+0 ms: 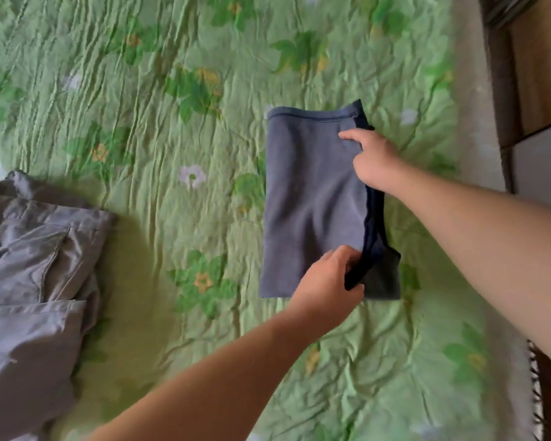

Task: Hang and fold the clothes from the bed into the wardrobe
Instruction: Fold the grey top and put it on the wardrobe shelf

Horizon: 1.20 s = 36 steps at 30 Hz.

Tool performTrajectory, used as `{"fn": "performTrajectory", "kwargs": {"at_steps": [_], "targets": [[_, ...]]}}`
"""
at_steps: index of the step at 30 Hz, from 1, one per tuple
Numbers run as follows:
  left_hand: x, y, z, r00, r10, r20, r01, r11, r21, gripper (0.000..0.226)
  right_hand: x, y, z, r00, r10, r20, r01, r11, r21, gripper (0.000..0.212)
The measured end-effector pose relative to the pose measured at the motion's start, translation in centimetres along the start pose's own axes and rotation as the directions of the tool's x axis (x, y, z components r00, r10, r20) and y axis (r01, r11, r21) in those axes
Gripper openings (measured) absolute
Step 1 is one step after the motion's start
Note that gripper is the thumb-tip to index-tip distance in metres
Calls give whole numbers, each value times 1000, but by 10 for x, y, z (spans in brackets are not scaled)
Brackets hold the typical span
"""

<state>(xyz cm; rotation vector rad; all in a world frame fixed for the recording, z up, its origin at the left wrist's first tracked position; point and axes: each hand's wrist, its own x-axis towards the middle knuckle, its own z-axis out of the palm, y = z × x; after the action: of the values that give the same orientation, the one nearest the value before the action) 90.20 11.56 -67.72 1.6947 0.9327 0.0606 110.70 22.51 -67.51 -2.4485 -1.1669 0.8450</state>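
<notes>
- The green floral bed carries your folded blue garment, right of centre.
- Soft, limp cloth: your left hand pinches its near right edge; your right hand grips the far edge.
- Lift from both.

1. One view only, from a camera worn on the person's head, above the bed.
2. It faces forward and steeply down, so the green flowered bedcover fills most of the frame.
3. It sits close: both forearms reach in from the lower edge over the bed.
4. Right of the bed, dark wooden furniture crosses the upper corner.
</notes>
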Motion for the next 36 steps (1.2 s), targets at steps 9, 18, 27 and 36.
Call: {"fn": "performTrajectory", "kwargs": {"at_steps": [9, 18, 27, 36], "targets": [[7, -11, 40, 960, -37, 277, -2, 990, 139, 64, 11, 71, 16, 995, 96, 36, -101, 979, 177, 63], [12, -5, 56, 958, -5, 286, -131, 881, 454, 44, 22, 78, 15, 992, 123, 8, -122, 977, 177, 60], [18, 13, 73, 968, 177, 179, -240, 863, 444, 18, 12, 92, 13, 997, 25, -71, -17, 993, 118, 51], [3, -8, 79, 990, -110, 84, 108, 994, 28, 26, 24, 94, 8, 990, -76, -122, 50, 978, -205, 41]]}}
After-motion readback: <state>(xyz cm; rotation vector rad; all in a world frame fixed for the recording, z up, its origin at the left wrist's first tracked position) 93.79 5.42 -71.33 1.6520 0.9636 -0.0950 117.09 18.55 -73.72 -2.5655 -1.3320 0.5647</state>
